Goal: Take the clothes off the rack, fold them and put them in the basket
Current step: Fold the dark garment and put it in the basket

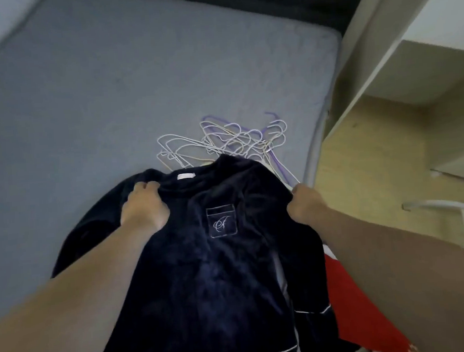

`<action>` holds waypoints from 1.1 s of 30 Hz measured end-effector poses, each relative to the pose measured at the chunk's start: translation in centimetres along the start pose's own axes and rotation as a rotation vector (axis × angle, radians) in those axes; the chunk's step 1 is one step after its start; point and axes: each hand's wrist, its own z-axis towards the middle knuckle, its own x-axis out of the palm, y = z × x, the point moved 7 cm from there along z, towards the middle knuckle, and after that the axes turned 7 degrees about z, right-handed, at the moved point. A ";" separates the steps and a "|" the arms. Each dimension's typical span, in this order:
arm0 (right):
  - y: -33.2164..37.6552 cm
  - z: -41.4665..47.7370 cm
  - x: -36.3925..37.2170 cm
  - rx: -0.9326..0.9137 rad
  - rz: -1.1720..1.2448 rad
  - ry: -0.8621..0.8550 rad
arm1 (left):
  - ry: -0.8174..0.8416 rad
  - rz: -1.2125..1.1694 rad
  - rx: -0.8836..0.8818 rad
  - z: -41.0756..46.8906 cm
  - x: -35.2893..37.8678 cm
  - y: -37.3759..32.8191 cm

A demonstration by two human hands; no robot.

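A top [203, 260] is spread on the bed [83, 103]; hangers [223, 140] are piled behind it, and shelves [409, 53] are placed right of the bed.

A white embroidered cursive monogram, apparently an "F", sits on the chest pocket [222, 221] of the navy top [204, 274], frame centre.

A tangle of wire hangers [223, 143] lies on the grey mattress [110, 102], beside a white shelf unit [420, 52].
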 end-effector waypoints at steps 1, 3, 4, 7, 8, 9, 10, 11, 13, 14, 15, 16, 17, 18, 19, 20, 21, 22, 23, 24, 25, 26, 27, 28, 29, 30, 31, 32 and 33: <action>-2.1 1.2 1.7 0.041 0.019 0.023 | 0.008 0.006 0.029 1.0 2.5 -1.6; -5.4 3.2 4.1 0.105 0.060 0.029 | 0.005 -0.001 0.077 2.5 5.7 -4.4; -6.7 3.8 4.9 0.137 0.086 0.024 | -0.007 -0.014 0.097 3.0 6.7 -5.7; -10.4 5.1 6.9 0.251 0.208 0.036 | -0.075 -0.039 0.188 4.5 8.9 -10.4; -11.3 5.4 7.5 0.269 0.237 0.053 | -0.090 -0.033 0.234 5.0 9.6 -12.2; -12.2 5.6 7.9 0.272 0.259 0.061 | -0.097 -0.012 0.282 5.5 10.2 -14.3; -12.9 6.1 8.2 0.263 0.267 0.060 | -0.097 0.016 0.329 6.1 10.8 -16.3; -13.4 6.4 8.2 0.233 0.258 0.060 | -0.089 0.055 0.373 6.7 11.4 -18.3; -13.8 6.7 8.0 0.159 0.225 0.054 | -0.056 0.167 0.456 7.7 12.2 -21.8; -14.3 6.8 7.7 0.139 0.234 0.042 | -0.039 0.239 0.501 8.2 12.8 -23.6; -14.5 6.8 7.1 0.120 0.275 0.011 | -0.028 0.313 0.545 8.7 13.1 -24.8; -14.9 7.0 6.2 0.109 0.341 -0.038 | -0.008 0.381 0.585 9.1 13.6 -25.9; -15.7 7.1 4.9 0.106 0.412 -0.104 | 0.026 0.436 0.621 9.5 14.2 -27.0; -16.8 7.4 3.6 0.098 0.471 -0.168 | 0.062 0.473 0.646 9.8 14.9 -27.7; -17.9 7.7 2.4 0.093 0.510 -0.214 | 0.092 0.504 0.660 10.0 15.5 -28.4; -18.8 8.0 1.5 0.087 0.508 -0.237 | 0.111 0.524 0.665 10.1 15.9 -28.7; -19.8 8.3 0.8 0.092 0.454 -0.245 | 0.121 0.533 0.668 10.1 16.2 -29.1; -21.3 8.6 0.3 0.110 0.369 -0.232 | 0.110 0.530 0.670 9.8 16.4 -30.0; -21.9 9.0 0.2 0.113 0.270 -0.200 | 0.081 0.514 0.646 9.8 16.2 -30.4; -22.6 9.2 0.3 0.103 0.191 -0.148 | 0.038 0.486 0.601 9.7 15.7 -31.1; -22.6 9.2 0.7 0.073 0.147 -0.073 | -0.007 0.442 0.526 9.9 15.1 -31.4; -22.6 9.0 1.2 0.029 0.139 0.016 | -0.041 0.396 0.443 10.1 14.6 -31.8; -22.6 8.8 1.8 -0.012 0.136 0.112 | -0.072 0.351 0.370 10.4 14.1 -31.9; -22.8 8.3 2.2 -0.054 0.112 0.181 | -0.088 0.317 0.323 10.6 13.9 -32.1; -23.0 8.0 2.2 -0.084 0.050 0.208 | -0.103 0.292 0.294 10.9 13.6 -32.2; -23.4 7.8 1.7 -0.077 -0.013 0.174 | -0.104 0.275 0.276 11.1 13.5 -32.3; -24.0 7.6 0.5 -0.048 -0.040 0.088 | -0.104 0.253 0.262 11.3 13.4 -32.4; -24.4 7.5 -0.9 -0.011 -0.034 -0.013 | -0.102 0.231 0.240 11.4 13.3 -32.3; -24.5 7.3 -2.3 0.020 -0.029 -0.112 | -0.101 0.214 0.217 11.6 13.2 -32.1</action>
